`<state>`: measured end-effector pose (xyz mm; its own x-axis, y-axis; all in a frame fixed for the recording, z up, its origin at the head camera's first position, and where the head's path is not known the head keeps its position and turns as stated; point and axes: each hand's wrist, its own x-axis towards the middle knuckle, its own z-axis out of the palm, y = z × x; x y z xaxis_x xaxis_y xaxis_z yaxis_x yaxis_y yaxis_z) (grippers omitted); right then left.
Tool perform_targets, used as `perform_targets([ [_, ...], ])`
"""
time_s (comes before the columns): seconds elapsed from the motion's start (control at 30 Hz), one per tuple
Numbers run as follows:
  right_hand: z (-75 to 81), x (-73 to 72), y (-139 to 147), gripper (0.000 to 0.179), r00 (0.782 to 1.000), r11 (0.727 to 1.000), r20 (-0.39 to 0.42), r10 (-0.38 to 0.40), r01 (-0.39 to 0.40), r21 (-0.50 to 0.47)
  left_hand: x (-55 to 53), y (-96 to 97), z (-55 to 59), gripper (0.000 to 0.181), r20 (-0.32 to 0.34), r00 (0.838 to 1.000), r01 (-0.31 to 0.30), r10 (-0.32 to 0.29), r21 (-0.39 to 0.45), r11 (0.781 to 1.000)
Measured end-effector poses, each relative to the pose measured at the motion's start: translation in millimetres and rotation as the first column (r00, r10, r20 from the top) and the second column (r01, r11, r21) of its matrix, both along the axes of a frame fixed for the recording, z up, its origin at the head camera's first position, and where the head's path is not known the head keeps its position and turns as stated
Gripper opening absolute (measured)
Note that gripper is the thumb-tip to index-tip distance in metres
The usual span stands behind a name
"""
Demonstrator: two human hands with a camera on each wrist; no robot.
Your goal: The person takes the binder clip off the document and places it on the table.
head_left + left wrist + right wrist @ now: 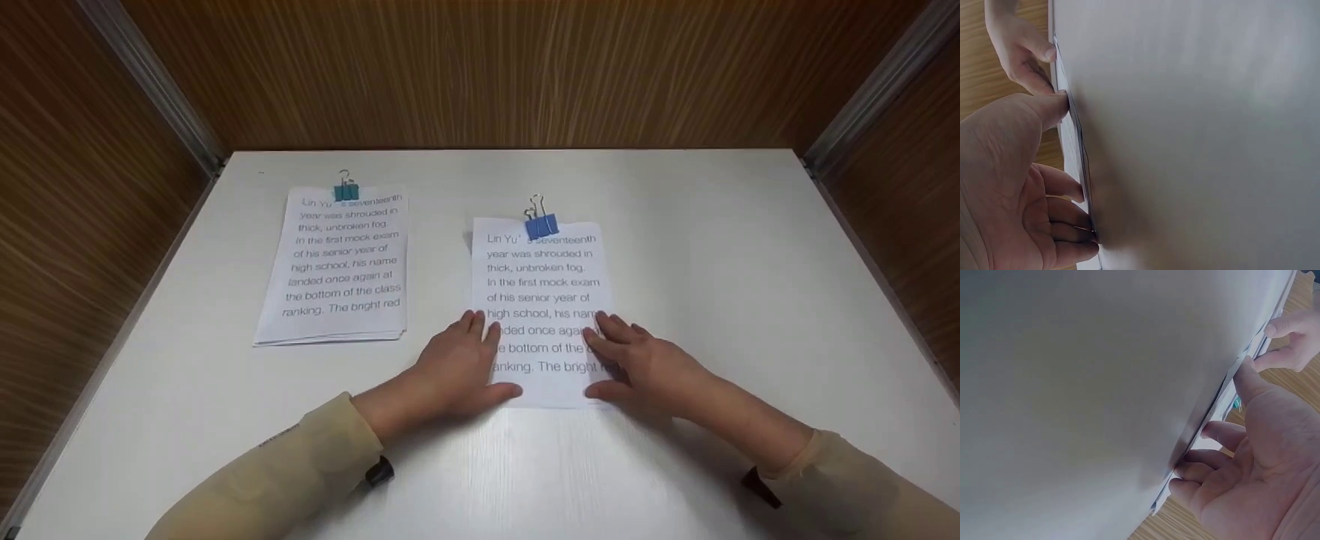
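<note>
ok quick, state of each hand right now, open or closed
Left hand: open, touching the left side of the blue-clipped paper stack.
Right hand: open, touching the same stack's right side.

Printed paper, two: nine-o'clock stack (337, 259), and central stack (544, 300) set slightly toward four o'clock; sheets in each not countable.
Binder clips, two, each at its stack's twelve o'clock: teal clip (346, 193), blue clip (542, 226).
Hands, two, at the central stack: left hand (454, 367) at its eight o'clock, right hand (660, 371) at its four.
Sleeves, two: left sleeve (300, 465), right sleeve (847, 484).
Dark cuff pieces (380, 471), two.
White table (720, 240), one.
Wood-grain walls (480, 75), three: nine, twelve, three o'clock.
Metal corner strips (148, 75), two: ten and two o'clock.
</note>
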<state>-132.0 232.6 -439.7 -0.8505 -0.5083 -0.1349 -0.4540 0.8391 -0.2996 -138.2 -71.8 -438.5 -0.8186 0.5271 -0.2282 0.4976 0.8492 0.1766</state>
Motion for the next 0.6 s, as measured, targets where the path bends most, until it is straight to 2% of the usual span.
perform_targets([
  [0.33,-1.0,13.8,3.6,0.086,1.000,1.000,-0.022,0.011,-0.011,0.004,12.5,3.9,0.7,0.099,-0.010,1.000,0.021,-0.021,-0.018,1.000],
  [0.6,0.9,15.7,3.5,0.084,0.999,1.000,-0.034,0.017,-0.018,-0.018,13.0,2.7,0.6,0.098,-0.025,0.999,0.028,-0.028,-0.016,0.999],
])
